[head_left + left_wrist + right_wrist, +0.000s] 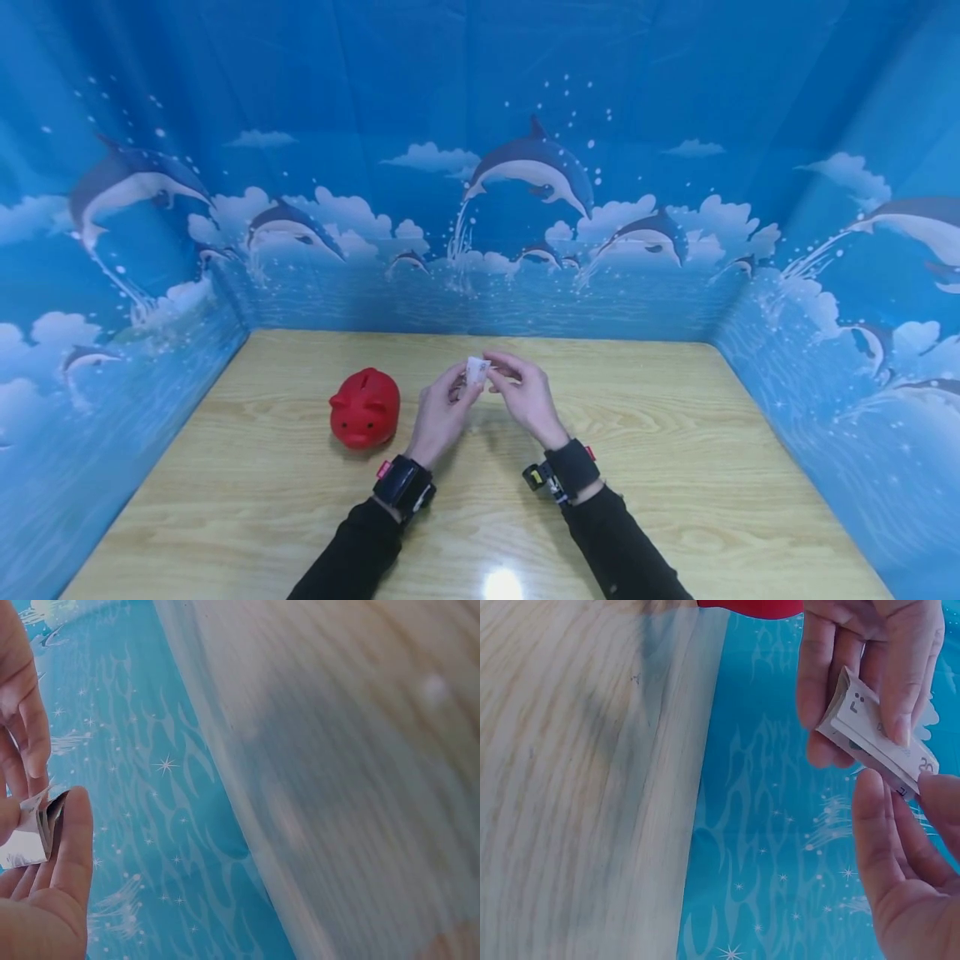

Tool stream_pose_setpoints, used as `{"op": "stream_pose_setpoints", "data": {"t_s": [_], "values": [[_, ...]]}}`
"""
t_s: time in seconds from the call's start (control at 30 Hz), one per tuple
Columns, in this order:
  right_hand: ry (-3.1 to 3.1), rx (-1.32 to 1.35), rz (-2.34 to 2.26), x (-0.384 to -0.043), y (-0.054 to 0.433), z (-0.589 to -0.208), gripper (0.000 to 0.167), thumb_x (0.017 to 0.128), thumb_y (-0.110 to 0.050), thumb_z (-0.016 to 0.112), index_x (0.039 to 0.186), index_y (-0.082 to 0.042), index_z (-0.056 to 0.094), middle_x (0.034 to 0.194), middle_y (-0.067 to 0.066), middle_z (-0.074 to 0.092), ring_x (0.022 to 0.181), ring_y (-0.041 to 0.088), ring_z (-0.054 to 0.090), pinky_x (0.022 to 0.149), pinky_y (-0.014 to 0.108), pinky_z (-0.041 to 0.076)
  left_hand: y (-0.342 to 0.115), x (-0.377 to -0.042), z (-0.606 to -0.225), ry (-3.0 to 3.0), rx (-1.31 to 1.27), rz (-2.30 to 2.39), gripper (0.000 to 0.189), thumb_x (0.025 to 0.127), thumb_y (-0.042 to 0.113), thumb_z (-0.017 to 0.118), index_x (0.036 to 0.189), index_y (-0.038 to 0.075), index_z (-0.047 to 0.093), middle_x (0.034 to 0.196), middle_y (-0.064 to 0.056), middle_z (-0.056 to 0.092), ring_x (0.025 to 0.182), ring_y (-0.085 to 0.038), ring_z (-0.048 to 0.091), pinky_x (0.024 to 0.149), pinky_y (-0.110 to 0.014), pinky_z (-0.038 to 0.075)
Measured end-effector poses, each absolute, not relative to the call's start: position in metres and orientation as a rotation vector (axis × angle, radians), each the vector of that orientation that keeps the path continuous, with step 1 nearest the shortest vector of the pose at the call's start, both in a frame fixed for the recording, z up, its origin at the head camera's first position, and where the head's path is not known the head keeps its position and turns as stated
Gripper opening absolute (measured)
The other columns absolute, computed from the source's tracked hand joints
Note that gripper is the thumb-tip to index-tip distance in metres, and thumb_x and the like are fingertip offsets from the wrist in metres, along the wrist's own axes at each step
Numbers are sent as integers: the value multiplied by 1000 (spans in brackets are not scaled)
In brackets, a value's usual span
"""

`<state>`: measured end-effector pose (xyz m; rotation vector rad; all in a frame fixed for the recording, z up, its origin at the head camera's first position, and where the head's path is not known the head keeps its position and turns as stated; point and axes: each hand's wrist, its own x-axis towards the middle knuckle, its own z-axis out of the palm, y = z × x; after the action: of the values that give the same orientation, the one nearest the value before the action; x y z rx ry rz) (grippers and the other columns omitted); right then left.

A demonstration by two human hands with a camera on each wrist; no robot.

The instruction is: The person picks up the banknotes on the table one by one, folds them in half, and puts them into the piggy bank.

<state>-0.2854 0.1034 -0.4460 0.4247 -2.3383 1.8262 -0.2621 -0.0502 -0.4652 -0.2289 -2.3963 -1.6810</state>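
Note:
A small, pale folded banknote (477, 371) with printed marks is held between both hands above the table. My left hand (438, 417) grips it with the thumb on top and fingers underneath. At its other end, my right hand (531, 404) pinches a corner between thumb and forefinger. Seen from the right wrist, the banknote (855, 720) is a narrow folded strip, its layers slightly parted along one long edge. Folded layers of the banknote (28, 844) also stand apart in the left wrist view. A red piggy bank (365, 408) stands left of my left hand, slot upward.
The wood-grain table (675, 467) lies beneath the hands. A blue curtain (360, 292) printed with dolphins and clouds encloses its back and both sides. Black straps with cameras sit on both wrists.

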Motion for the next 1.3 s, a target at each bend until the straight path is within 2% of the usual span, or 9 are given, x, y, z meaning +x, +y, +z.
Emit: {"op": "stream_pose_setpoints", "data": {"t_s": [0.1,0.23,0.5,0.73,0.87,1.07,1.3], "values": [[-2339,432,1812,-284,103,-445,32,92,-6,65,124,-5,66,117,17,69,97,31,69,81,39,59,-51,-262,-466,-2398,-235,-1673,45,95,25,65,139,17,56,129,-11,65,110,-19,67,86,-33,58],[-2355,450,1777,-282,103,-443,31,94,-7,64,125,-6,66,118,15,69,97,25,69,79,34,60,-51,-262,-467,-2388,-246,-1665,48,95,24,65,140,14,54,127,-12,66,108,-19,68,84,-32,58],[-2372,428,1775,-282,102,-442,31,93,-6,64,124,-6,67,112,13,71,95,23,68,80,42,59,-52,-262,-467,-2379,-256,-1670,44,95,20,65,137,14,56,123,-14,68,98,-19,71,79,-28,59],[-2362,431,1762,-282,103,-442,28,92,-7,67,120,-7,69,108,12,72,93,22,69,77,33,60,-52,-262,-467,-2379,-247,-1687,43,94,19,66,136,14,57,117,-14,70,91,-16,72,74,-25,59],[-2363,433,1750,-282,103,-443,27,92,-8,66,119,-7,69,106,12,73,92,24,69,75,31,60,-52,-262,-466,-2383,-253,-1692,42,94,20,66,135,15,57,115,-13,71,90,-15,72,73,-25,59],[-2370,421,1738,-281,104,-442,25,91,-10,68,117,-7,70,101,11,73,90,26,69,77,39,60,-53,-262,-466,-2383,-277,-1686,39,94,20,66,132,15,59,107,-10,73,85,-13,71,69,-24,59],[-2383,412,1681,-282,104,-443,19,90,-12,70,108,-8,73,93,8,73,83,17,68,71,27,60,-53,-262,-466,-2404,-327,-1621,35,95,23,65,129,19,61,98,-3,73,82,-14,69,66,-26,56]]}}
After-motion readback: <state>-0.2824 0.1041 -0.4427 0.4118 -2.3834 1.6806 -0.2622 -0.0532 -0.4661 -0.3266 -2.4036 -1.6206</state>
